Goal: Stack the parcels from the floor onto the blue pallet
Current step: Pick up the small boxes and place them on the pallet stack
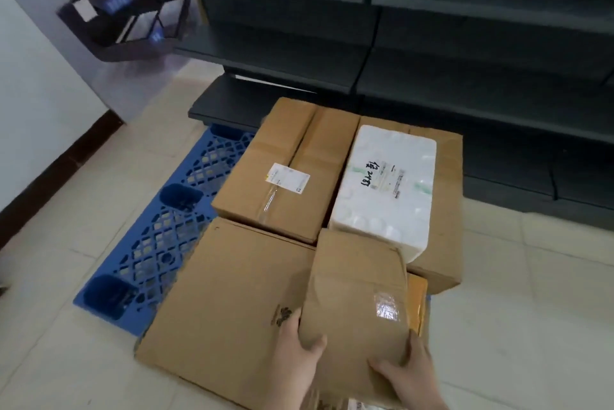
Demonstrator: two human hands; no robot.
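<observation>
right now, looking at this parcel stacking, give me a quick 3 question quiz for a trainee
1. True or false: both hands grip the brown parcel.
2. What lies on top of the far right box? A) white foam box B) black crate C) red bag
3. Fill in: the left part of the blue pallet is still ____.

Key: 1 true, the left hand and right hand hold its near end. 2 A, the white foam box. 3 bare.

Bare hands [300, 348] (no sleeves visible, seemingly).
</observation>
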